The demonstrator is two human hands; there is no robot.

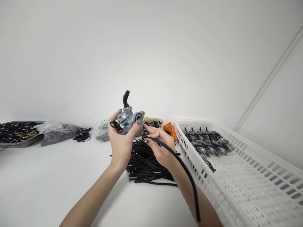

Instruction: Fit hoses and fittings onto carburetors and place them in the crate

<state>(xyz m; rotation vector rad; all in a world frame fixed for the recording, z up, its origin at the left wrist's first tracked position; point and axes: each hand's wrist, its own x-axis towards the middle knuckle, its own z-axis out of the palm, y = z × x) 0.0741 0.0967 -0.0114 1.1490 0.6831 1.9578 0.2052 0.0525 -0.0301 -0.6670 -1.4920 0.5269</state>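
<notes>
My left hand (120,142) is closed around a grey metal carburetor (128,118), its thumb resting by the round bore. A black ribbed rubber boot (126,98) rises from the carburetor's top. Between the thumb and fingers of my right hand (159,143) is one end of a black rubber hose (186,168), held against the lower right side of the carburetor. The hose curves down over my right forearm, its other end hanging free. Whether the hose end sits on a fitting is hidden by my fingers.
Below my hands lies a pile of black hoses (146,167). A white crate (227,189) with several carburetors (208,143) stands right. Behind are a cream bin (148,120) and an orange basket (174,130). Bagged small parts (59,132) and a metal tray (35,140) are left.
</notes>
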